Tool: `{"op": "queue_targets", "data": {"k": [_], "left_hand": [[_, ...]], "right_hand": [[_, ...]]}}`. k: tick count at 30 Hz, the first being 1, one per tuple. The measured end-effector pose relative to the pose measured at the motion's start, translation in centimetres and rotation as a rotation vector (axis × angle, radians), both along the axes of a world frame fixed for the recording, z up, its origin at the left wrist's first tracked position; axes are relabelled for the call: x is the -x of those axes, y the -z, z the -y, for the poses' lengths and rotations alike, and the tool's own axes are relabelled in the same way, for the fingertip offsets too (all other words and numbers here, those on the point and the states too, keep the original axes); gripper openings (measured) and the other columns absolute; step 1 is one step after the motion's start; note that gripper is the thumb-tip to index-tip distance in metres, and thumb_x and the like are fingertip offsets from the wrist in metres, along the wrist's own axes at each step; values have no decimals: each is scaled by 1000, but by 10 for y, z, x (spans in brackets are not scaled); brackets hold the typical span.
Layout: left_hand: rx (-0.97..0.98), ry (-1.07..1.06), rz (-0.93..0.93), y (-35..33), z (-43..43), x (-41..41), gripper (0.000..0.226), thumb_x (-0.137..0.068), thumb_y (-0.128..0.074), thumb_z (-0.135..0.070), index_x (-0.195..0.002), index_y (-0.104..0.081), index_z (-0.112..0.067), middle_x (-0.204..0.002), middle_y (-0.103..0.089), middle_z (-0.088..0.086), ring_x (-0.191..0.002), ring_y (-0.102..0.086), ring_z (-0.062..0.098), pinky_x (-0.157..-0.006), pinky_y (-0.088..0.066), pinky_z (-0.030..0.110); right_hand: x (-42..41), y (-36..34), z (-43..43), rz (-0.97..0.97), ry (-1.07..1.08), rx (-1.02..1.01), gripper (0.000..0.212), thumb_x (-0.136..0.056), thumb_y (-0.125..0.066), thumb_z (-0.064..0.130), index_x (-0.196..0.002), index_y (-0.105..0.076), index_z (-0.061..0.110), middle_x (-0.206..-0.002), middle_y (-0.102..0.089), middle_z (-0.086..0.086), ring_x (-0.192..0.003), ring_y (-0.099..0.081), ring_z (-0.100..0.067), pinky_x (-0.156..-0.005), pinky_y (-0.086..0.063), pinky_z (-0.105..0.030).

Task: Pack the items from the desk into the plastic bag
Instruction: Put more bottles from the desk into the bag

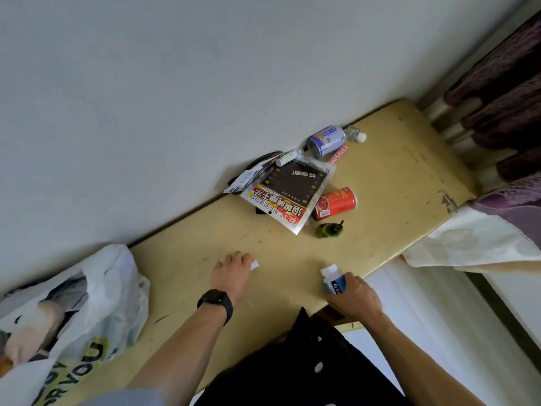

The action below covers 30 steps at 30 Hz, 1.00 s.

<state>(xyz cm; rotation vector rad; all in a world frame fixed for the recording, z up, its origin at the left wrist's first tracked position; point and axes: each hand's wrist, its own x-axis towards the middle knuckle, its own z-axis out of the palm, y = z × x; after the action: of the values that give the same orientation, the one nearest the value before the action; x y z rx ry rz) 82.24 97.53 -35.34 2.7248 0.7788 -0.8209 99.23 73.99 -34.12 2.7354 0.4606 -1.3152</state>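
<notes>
My right hand (355, 297) grips a small blue bottle with a white cap (333, 278) near the desk's front edge. My left hand (232, 269), with a black watch on the wrist, is curled round a small white item (254, 264) on the desk. The white plastic bag (96, 303) lies open at the desk's left end with things inside. Farther back lie a black-and-red snack packet (288, 191), a red can (336, 202), a blue can (326, 140), a small green bottle (329, 230), a white tube (288, 157) and a clear bottle (355, 133).
The yellow desk (395, 177) stands against a grey wall (175, 98). Dark curtains (497, 92) hang at the right, with a pale cloth (468, 241) below them. White papers (244, 178) and a black item lie behind the packet.
</notes>
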Motion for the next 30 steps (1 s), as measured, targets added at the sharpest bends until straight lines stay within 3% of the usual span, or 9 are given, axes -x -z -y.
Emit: {"op": "queue_targets", "data": {"k": [3, 5, 10, 14, 17, 20, 24, 30], "left_hand": [[53, -158, 38, -15, -2, 35, 38, -94, -44, -6, -130, -44, -16, -127, -50, 5, -106, -52, 25, -77, -43, 34], [111, -256, 113, -29, -6, 63, 29, -97, -44, -12, -125, -46, -17, -121, -52, 4, -99, -53, 24, -72, -42, 33], [144, -457, 361, -72, -16, 140, 27, -100, -42, -31, -123, -47, -18, -114, -52, 0, -93, -54, 22, -71, -47, 37], [109, -549, 479, -110, -19, 207, 33, -100, -43, -38, -127, -47, -19, -119, -52, -1, -98, -56, 24, -70, -45, 36], [54, -672, 573, -132, -28, 259, 35, -98, -47, -39, -127, -48, -19, -122, -53, -2, -102, -57, 23, -76, -50, 38], [-85, -759, 689, -146, -49, 305, 33, -98, -51, -34, -127, -52, -17, -122, -55, -2, -103, -56, 21, -76, -47, 31], [-229, -754, 604, -145, -93, 348, 32, -98, -52, -31, -127, -53, -19, -122, -56, 1, -104, -57, 25, -76, -50, 38], [-209, -522, 268, -128, -135, 338, 33, -101, -45, -31, -133, -49, -22, -128, -53, 4, -118, -49, 28, -99, -39, 40]], "right_hand": [[28, -8, -16, -380, 222, -180, 53, -66, -80, 47, -105, -58, 19, -99, -67, -4, -87, -67, -23, -75, -58, -37], [50, -20, -36, -495, 259, -297, 50, -65, -84, 38, -104, -63, 16, -97, -71, -10, -82, -69, -22, -73, -57, -38], [112, -68, -106, -619, 233, -527, 56, -58, -80, 43, -109, -66, 25, -100, -72, -1, -89, -69, -19, -77, -53, -34], [162, -106, -159, -722, 183, -643, 60, -52, -79, 40, -109, -67, 26, -102, -73, 0, -93, -69, -20, -81, -52, -38], [198, -131, -192, -784, 142, -694, 66, -50, -78, 36, -113, -65, 22, -104, -73, -2, -95, -69, -22, -81, -51, -39], [229, -149, -215, -805, 84, -722, 68, -49, -78, 35, -114, -65, 20, -105, -73, -4, -95, -69, -23, -81, -52, -38], [264, -167, -230, -814, 8, -747, 60, -54, -77, 30, -113, -65, 22, -103, -74, -1, -94, -70, -22, -81, -54, -38], [285, -179, -219, -786, 10, -755, 50, -61, -74, 22, -111, -68, 25, -103, -73, -4, -93, -70, -23, -77, -53, -33]]}}
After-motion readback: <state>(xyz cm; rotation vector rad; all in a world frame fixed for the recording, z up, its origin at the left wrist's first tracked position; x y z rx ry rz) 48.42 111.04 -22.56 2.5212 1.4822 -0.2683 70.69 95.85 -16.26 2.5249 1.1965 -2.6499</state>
